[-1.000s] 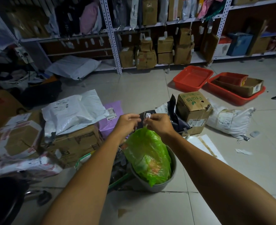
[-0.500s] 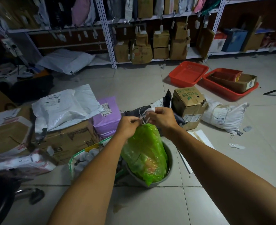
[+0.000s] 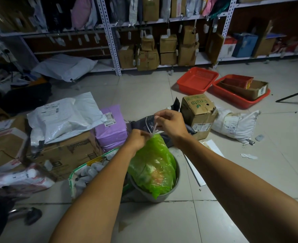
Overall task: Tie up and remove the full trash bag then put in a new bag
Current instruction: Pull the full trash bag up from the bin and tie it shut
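Note:
A full green trash bag [image 3: 153,165] stands in a grey round bin [image 3: 162,194] on the tiled floor, its top gathered to a narrow neck. My left hand [image 3: 138,139] pinches that neck just above the green plastic. My right hand [image 3: 172,126] is higher and to the right, holding a thin white drawstring [image 3: 154,126] that runs taut from the neck up to its fingers. Coloured rubbish shows through the bag. No new bag is in view.
Left of the bin lie a green-trimmed bag of small items [image 3: 90,171], cardboard boxes [image 3: 64,153], white and purple parcels [image 3: 111,127]. Behind the hands are a dark parcel and a "Fruits" box [image 3: 198,113]. Red trays [image 3: 197,80] and shelving [image 3: 113,50] stand farther back.
My right hand has risen and drawn the white string up and away from the bag's neck. My left hand has dropped to the neck. The view has shifted slightly.

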`<action>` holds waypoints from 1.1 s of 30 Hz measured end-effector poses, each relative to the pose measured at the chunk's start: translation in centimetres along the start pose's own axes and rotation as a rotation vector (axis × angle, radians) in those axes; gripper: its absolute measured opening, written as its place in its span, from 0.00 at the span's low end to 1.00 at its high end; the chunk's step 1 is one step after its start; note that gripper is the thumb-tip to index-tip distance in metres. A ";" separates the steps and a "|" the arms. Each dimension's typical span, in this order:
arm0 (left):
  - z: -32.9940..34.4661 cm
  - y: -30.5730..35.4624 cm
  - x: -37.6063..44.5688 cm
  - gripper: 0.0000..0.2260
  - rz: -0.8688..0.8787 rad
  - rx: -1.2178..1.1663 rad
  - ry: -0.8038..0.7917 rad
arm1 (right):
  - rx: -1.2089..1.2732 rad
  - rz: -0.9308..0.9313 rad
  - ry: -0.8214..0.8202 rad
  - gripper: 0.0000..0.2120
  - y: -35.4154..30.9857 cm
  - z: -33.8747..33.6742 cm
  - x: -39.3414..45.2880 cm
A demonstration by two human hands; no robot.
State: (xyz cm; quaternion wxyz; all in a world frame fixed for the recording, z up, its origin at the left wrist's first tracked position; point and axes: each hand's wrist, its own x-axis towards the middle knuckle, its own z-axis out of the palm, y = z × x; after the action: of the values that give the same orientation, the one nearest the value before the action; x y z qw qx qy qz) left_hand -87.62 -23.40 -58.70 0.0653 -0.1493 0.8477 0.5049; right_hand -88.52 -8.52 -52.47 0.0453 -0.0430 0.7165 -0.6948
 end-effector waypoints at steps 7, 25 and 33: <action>-0.5 -0.7 -0.9 0.08 0.059 0.018 -0.168 | -0.067 -0.047 0.020 0.04 -0.5 1.0 0.9; -1.0 -2.1 -0.2 0.14 -0.070 -0.284 0.091 | -0.718 -0.085 -0.123 0.09 5.2 1.2 0.3; -0.7 -2.6 0.3 0.15 -0.060 -0.239 0.051 | -0.429 -0.052 -0.174 0.12 6.2 2.4 0.5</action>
State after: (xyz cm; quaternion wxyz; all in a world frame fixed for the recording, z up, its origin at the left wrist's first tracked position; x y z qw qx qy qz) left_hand -87.04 -25.26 -60.60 0.0407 -0.1939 0.7781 0.5961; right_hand -88.74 -10.76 -58.71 0.0788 -0.1297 0.8397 -0.5214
